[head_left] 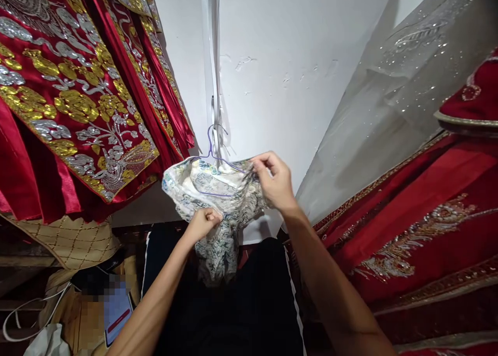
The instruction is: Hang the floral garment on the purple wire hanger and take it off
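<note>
A pale floral garment [218, 236] hangs on a thin purple hanger [210, 143] in front of me, its neckline gaping open over the hanger's bars. My left hand [203, 222] pinches the front edge of the neckline, near the middle. At the right shoulder, my right hand [273, 177] grips gathered fabric by the hanger's right arm, thumb and fingers pressed together. The hanger's hook points up beside a white vertical strip on the wall. Below, the lower part of the garment drapes down in front of my dark trousers.
Red costumes with gold and silver sequins [78, 107] hang on the left. A sheer sparkly white gown [373, 101] and red embroidered cloth [420, 216] crowd the right. Ahead stands a white wall [280, 60]. At lower left, a tablet-like screen [118, 312] lies on a wooden surface.
</note>
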### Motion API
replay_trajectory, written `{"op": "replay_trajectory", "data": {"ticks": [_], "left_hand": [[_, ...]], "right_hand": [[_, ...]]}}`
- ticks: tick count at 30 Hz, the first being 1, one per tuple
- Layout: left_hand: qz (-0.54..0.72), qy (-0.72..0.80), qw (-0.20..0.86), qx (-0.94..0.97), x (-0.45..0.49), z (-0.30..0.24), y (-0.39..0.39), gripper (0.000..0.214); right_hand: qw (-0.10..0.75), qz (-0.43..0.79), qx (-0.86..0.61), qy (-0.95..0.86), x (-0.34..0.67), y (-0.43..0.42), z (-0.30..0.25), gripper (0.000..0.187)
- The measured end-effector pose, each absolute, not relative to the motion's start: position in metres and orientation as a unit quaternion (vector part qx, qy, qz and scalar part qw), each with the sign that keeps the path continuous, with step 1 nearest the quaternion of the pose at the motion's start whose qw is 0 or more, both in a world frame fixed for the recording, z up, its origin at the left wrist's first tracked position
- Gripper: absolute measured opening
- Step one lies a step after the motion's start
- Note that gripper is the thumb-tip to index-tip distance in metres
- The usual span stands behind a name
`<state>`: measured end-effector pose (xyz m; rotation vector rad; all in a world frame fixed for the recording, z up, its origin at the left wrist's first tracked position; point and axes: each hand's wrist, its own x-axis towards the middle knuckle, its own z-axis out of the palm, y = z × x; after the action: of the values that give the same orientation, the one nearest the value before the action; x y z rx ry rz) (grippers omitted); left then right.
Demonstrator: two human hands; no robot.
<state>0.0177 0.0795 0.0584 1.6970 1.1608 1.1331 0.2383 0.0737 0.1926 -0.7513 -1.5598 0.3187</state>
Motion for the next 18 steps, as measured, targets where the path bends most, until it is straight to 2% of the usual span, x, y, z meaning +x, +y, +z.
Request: {"op": "replay_trajectory", "data": {"ticks": [3, 6, 9, 11, 14, 18], "left_hand": [[0.494, 0.472, 0.334, 0.650, -0.002, 0.075, 0.089, 0.028], [0.596, 0.518, 0.129, 0.599, -0.013, 0.106, 0.111, 0.044], [0.568, 0.553, 0.015, 0.609, -0.013, 0.131, 0.139, 0.058], [0.514, 0.579, 0.029, 0.632, -0.011, 0.138, 0.153, 0.046], [0.451, 0.602, 0.088, 0.653, -0.014, 0.137, 0.160, 0.016], [0.441, 0.620, 0.082, 0.644, -0.034, 0.126, 0.141, 0.025]], "right_hand": [[0.675, 0.279, -0.287, -0.619, 0.275, 0.070, 0.189, 0.013], [0.719, 0.436, -0.205, -0.501, 0.298, 0.057, 0.168, 0.017], [0.780, 0.494, -0.122, -0.364, 0.304, 0.036, 0.135, 0.017], [0.822, 0.498, -0.095, -0.261, 0.304, 0.026, 0.109, 0.012], [0.839, 0.512, -0.128, -0.136, 0.302, 0.022, 0.069, 0.022], [0.814, 0.543, -0.193, -0.072, 0.290, 0.030, 0.025, 0.022]]}}
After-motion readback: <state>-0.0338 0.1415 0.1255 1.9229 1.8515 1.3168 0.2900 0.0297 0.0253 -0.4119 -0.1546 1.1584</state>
